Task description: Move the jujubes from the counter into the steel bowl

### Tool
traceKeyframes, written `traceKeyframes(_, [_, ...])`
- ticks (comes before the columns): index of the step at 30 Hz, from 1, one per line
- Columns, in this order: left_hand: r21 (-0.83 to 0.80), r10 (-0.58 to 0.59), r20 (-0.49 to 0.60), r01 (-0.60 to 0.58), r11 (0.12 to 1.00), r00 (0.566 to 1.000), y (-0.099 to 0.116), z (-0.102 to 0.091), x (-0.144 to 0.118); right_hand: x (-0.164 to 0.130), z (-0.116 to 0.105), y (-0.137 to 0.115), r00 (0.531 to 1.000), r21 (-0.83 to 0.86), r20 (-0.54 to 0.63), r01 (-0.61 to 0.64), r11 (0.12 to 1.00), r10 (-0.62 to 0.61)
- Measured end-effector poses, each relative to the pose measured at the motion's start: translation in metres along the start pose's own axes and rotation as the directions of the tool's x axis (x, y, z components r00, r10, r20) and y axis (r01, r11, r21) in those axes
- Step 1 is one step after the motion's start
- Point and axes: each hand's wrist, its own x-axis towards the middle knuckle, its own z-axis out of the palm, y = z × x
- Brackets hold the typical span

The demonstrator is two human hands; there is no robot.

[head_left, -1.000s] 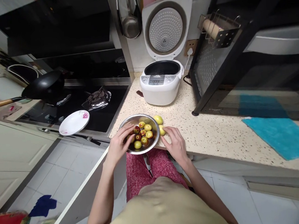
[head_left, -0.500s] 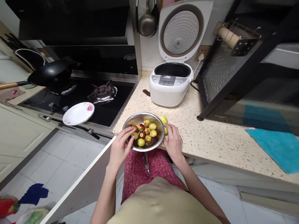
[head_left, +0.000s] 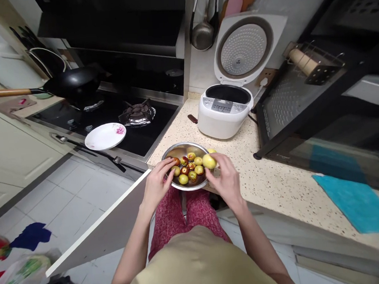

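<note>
Holding a yellow-green fruit [head_left: 209, 161] pinched between fingertips and thumb, the right hand [head_left: 225, 178] hovers just over the right rim of the steel bowl [head_left: 177, 152]; the closed grip keeps the fruit clear of those below. The bowl sits at the front edge of the speckled worktop [head_left: 272, 174], directly above the person's lap, and holds a small heap of green and reddish-brown fruits [head_left: 188, 171]. One more fruit [head_left: 212, 151] lies on the worktop just beyond the bowl's far right rim, partly hidden by the held one. The left hand [head_left: 158, 184] rests on the bowl's near-left rim, fingers curled over the edge and onto the nearest fruit, apparently steadying the bowl; whether it actually grips a fruit I cannot tell.

Behind the bowl stands a white rice cooker [head_left: 225, 112] with its lid raised. To the left, a white plate [head_left: 105, 136] lies on the black hob, with a black wok [head_left: 74, 83] further back. A dark wire rack [head_left: 292, 102] rises on the right, and a blue cloth [head_left: 357, 202] lies well apart along the worktop. An open cabinet door [head_left: 97, 229] juts out below the left forearm.
</note>
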Motion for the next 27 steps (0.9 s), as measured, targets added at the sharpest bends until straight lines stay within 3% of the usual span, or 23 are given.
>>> traceKeyframes(4, [0.006, 0.013, 0.009, -0.013, 1.0, 1.0, -0.003, 0.001, -0.002, 0.013, 0.022, -0.019, 0.974, 0.103, 0.212, 0.066, 0.993, -0.086])
traceKeyframes(12, [0.028, 0.072, 0.038, -0.073, 0.997, 0.997, -0.01, 0.002, -0.005, 0.025, 0.048, -0.027, 0.916, 0.147, 0.357, 0.141, 0.979, -0.185])
traceKeyframes(22, [0.004, 0.099, 0.073, -0.099, 0.995, 0.992, -0.007, 0.004, -0.005, 0.023, 0.054, -0.026, 0.917, 0.136, 0.367, 0.114, 0.984, -0.158])
traceKeyframes(27, [0.016, 0.089, 0.104, -0.091, 0.996, 0.991, -0.007, 0.004, -0.006, 0.025, 0.035, -0.003, 0.985, 0.146, 0.159, 0.042, 0.988, -0.065])
